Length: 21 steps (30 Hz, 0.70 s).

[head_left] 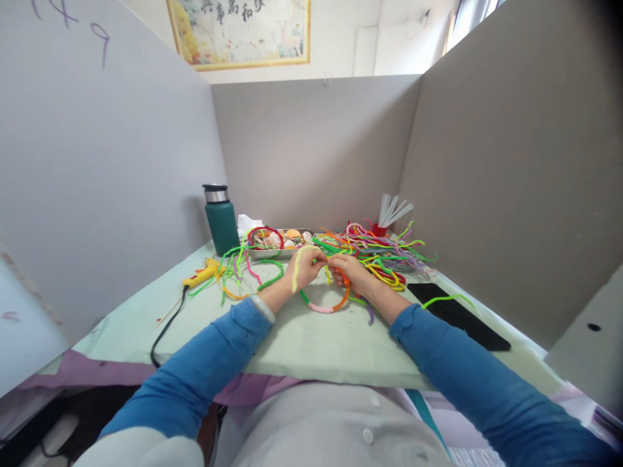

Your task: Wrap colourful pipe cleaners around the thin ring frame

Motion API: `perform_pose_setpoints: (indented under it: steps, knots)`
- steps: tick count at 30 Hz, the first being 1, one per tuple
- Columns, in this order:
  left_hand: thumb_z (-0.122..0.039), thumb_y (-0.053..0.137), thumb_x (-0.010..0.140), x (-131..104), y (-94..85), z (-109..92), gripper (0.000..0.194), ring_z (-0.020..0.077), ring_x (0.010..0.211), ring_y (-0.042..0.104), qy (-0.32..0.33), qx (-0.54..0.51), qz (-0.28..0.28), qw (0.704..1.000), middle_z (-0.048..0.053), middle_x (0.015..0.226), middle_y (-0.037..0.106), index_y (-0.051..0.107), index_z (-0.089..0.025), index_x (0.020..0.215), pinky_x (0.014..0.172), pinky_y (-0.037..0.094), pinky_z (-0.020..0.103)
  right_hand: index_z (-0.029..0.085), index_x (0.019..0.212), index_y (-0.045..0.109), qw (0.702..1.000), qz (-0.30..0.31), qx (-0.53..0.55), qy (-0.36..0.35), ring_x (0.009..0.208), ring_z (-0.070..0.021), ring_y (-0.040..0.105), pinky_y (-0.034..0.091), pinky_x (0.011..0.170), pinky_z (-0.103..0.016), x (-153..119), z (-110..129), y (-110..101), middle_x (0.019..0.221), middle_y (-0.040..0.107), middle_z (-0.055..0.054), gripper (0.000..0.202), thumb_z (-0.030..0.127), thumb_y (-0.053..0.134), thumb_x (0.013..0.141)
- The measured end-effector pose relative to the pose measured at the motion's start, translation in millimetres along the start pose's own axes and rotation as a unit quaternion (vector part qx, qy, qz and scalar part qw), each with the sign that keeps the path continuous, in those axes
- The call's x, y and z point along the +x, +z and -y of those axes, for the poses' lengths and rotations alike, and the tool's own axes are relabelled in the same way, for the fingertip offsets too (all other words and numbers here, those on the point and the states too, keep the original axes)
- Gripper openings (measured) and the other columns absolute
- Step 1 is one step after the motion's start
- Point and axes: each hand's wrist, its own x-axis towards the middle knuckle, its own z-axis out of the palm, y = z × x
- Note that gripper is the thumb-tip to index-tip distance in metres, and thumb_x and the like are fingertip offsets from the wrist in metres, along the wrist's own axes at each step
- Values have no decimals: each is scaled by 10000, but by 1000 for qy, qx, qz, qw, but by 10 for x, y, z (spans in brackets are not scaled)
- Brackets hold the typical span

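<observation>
My left hand and my right hand meet above the middle of the table, fingers pinched together. Between them they hold a ring wrapped in pipe cleaners, whose lower arc shows green, pink and orange. A pale yellow pipe cleaner runs from the pinch across the back of my left hand. The fingers hide the top of the ring, so how the yellow strand meets it is unclear. Another wrapped ring, green and orange, lies just left of my left hand.
Behind my hands are a metal tray of shells and a pile of pipe cleaners. A green bottle and a yellow glue gun stand left. White sticks fill a red cup. A black slab lies right. Grey partitions enclose the table.
</observation>
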Motion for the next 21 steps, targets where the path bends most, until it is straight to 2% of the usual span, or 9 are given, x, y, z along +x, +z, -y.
perform_pose_setpoints:
  steps: [11,17,21]
  knots:
    - [-241,576,767,3,16,22,120,87,619,562,9,35,-22,999,15,742,642,662,-164,798,629,417,205,181,653,468,1000,15,-10,-17,384,-56,315,244,371,-211,20,-43,-46,465,351,76,148,273,584,647]
    - [-262,601,753,14,9,29,139,93,608,556,-13,43,-6,999,23,707,644,694,-160,770,617,409,206,182,672,480,1000,8,-10,-13,385,-56,311,235,369,-211,33,-47,-57,473,364,75,159,285,597,644]
    - [-259,598,756,21,-3,29,145,92,623,549,-4,48,-2,999,35,735,650,700,-156,764,621,403,205,177,669,484,1000,-2,-18,-17,382,-53,312,229,364,-209,12,-24,-40,469,370,74,188,304,618,633]
